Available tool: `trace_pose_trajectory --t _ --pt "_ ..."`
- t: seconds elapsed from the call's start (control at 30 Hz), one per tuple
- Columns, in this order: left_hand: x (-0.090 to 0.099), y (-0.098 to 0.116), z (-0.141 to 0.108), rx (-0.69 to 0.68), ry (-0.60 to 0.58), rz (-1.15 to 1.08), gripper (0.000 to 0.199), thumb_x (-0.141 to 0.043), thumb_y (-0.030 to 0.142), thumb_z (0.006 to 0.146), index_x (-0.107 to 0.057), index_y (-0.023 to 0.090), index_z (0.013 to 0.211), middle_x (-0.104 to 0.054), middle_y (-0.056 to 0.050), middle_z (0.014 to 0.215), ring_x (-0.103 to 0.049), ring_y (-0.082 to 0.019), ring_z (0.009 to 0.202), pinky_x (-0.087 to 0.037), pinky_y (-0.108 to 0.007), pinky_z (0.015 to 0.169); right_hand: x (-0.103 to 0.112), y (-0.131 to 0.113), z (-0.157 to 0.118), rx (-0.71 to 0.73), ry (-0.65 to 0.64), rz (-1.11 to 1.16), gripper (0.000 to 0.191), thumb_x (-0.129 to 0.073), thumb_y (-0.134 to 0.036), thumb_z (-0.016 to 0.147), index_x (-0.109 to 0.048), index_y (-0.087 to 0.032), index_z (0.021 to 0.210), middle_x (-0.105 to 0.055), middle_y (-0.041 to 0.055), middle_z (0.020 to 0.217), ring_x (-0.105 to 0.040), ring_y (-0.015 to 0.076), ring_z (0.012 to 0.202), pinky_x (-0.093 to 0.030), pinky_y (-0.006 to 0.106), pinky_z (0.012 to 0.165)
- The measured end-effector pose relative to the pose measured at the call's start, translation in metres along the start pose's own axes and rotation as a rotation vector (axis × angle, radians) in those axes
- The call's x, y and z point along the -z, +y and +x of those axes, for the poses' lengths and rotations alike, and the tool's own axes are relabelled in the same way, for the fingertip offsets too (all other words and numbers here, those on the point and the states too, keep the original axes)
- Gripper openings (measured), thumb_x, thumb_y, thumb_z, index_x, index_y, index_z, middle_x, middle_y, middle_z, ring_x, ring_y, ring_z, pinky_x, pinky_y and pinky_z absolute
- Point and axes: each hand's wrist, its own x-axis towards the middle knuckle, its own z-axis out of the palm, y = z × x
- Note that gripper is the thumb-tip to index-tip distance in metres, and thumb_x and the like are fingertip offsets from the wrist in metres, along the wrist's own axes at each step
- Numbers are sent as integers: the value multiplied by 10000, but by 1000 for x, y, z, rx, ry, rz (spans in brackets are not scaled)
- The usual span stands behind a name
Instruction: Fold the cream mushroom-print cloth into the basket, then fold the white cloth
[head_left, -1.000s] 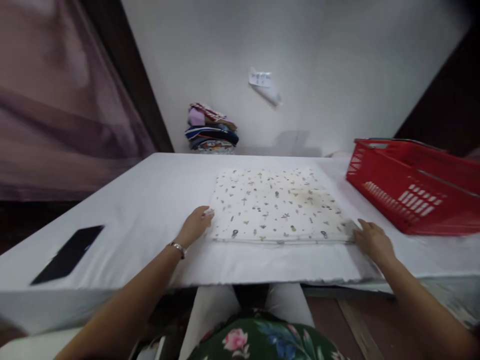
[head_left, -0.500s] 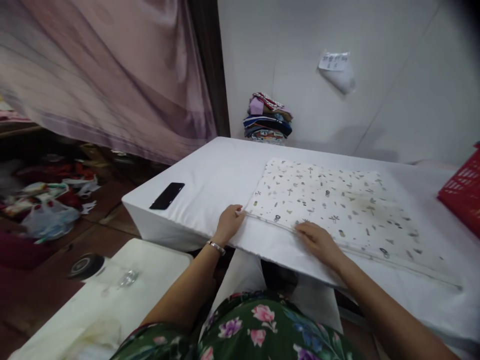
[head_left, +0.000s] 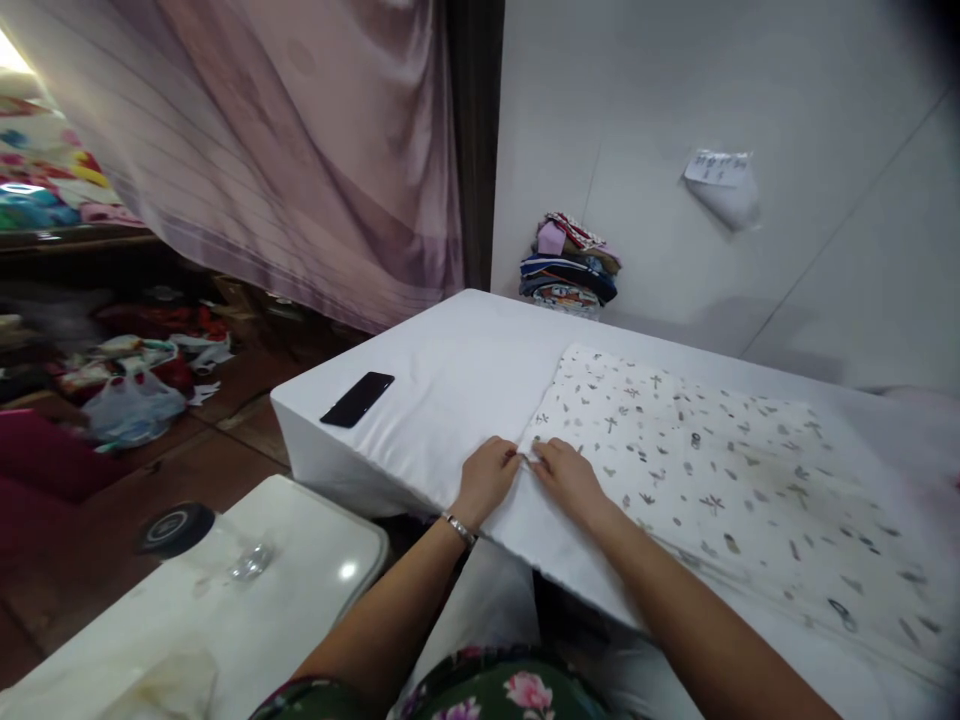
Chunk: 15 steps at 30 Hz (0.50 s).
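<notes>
A white cloth (head_left: 660,450) printed with small plant and leaf motifs lies flat on the white-covered table (head_left: 450,370). My left hand (head_left: 487,478), with a bracelet at its wrist, pinches the cloth's near left corner between thumb and fingers. Right beside it, my right hand (head_left: 564,478) also has its fingers closed on the cloth's edge near that corner. The two sets of fingertips almost touch. Along the near side the cloth's edge shows a narrow folded band, partly hidden behind my right forearm.
A black phone (head_left: 358,399) lies near the table's left edge. Folded fabrics (head_left: 570,265) are piled at the back by the wall. A lower white table (head_left: 300,560) at left holds a clear bottle with a dark lid (head_left: 177,529). A curtain (head_left: 360,180) hangs behind.
My right hand has slid left along the cloth's near edge to meet my left hand at the corner. The camera view has turned somewhat left.
</notes>
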Motion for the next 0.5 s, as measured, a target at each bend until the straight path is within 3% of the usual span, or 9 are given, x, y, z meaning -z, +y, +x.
trace_pose_trajectory --t 0.13,0.23,0.5 --pt "3 -4 2 41 -10 7 204 -501 317 851 -593 202 991 -610 -23 931 -557 -148 856 -388 -268 737 -11 10 1 -14 132 251 218 -416 -255 891 -626 -201 916 -601 33 817 -562 168 781 -435 276 714" --pt "3 -1 5 53 -71 101 209 -493 376 853 -603 199 875 -596 -42 903 -550 -171 871 -382 -288 714 -14 18 -5 -44 219 400 199 -438 -282 876 -618 -197 874 -589 24 755 -543 154 705 -431 267 661" --pt "1 2 13 78 -89 134 125 -471 272 836 -544 203 761 -601 -32 832 -555 -162 794 -336 -281 627 -20 18 -8 28 237 367 215 -423 -256 875 -586 -199 1004 -567 28 753 -536 148 676 -439 271 635"
